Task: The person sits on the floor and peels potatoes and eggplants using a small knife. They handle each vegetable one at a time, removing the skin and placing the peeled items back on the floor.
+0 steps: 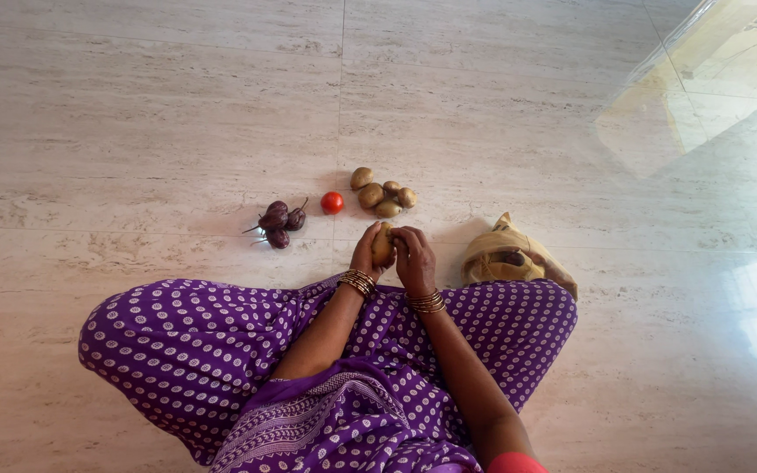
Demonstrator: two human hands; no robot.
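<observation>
I sit cross-legged on a pale tiled floor in purple dotted cloth. Both hands meet in front of my lap around one brown potato [383, 244]. My left hand [366, 250] cups it from the left and my right hand [413, 257] grips it from the right, fingers curled over it. Gold bangles circle both wrists. Just beyond my hands lies a small heap of several potatoes [382, 194]. A red tomato [332, 202] sits left of that heap, and a cluster of small dark purple eggplants [279, 219] lies further left.
A crumpled tan bag [505, 254] rests on the floor by my right knee. Bright sunlight patches fall on the tiles [703, 96] at the upper right and right edge. My knees spread wide to both sides.
</observation>
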